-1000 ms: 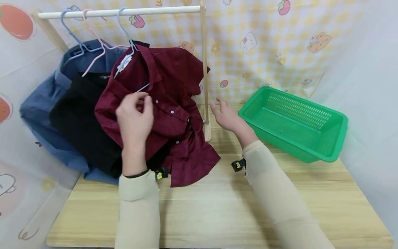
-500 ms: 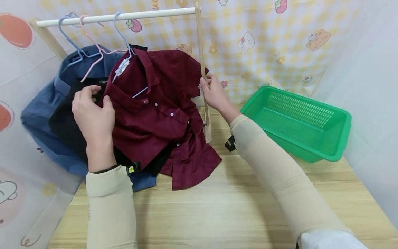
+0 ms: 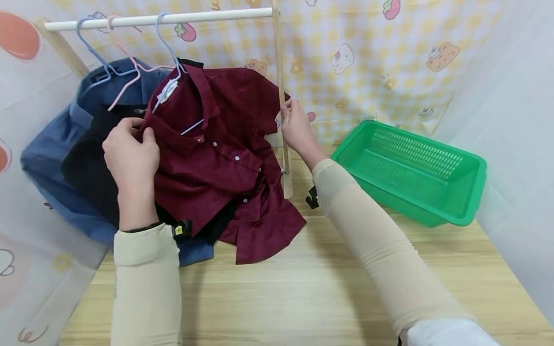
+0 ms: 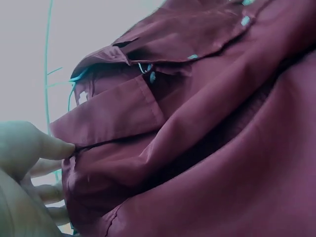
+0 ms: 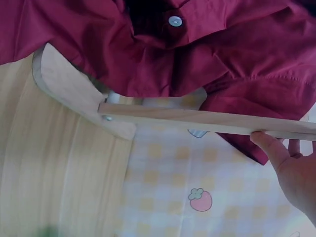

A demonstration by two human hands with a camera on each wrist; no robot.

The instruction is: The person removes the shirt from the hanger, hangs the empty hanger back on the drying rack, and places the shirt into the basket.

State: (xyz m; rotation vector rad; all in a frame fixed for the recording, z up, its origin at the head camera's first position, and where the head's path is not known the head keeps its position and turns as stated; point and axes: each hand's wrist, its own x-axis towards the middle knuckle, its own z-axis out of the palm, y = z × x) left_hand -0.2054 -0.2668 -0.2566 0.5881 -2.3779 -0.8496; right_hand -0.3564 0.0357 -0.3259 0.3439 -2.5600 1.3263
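Note:
A maroon short-sleeved button shirt (image 3: 203, 163) hangs on a blue hanger (image 3: 166, 41) at the front of a clothes rack. My left hand (image 3: 132, 154) pinches this shirt at its left shoulder, beside the collar. In the left wrist view the thumb (image 4: 57, 148) lies on the cloth and the other fingers are behind its edge. My right hand (image 3: 298, 129) grips the rack's wooden side post (image 3: 280, 62) around mid-height, just below the maroon sleeve tip. In the right wrist view its thumb (image 5: 269, 143) presses the post, with the other fingers partly hidden behind.
Behind the maroon shirt hang a black garment (image 3: 86, 158) on a pink hanger (image 3: 125, 53) and a blue shirt (image 3: 47, 149) on another blue hanger (image 3: 93, 50). All hook over the white rail (image 3: 216, 17). A green basket (image 3: 415, 206) stands right on the wooden table (image 3: 277, 302).
My left hand has moved left from the shirt's front to its shoulder and now pinches it. My right hand, earlier free beside the basket, has moved up and left onto the post.

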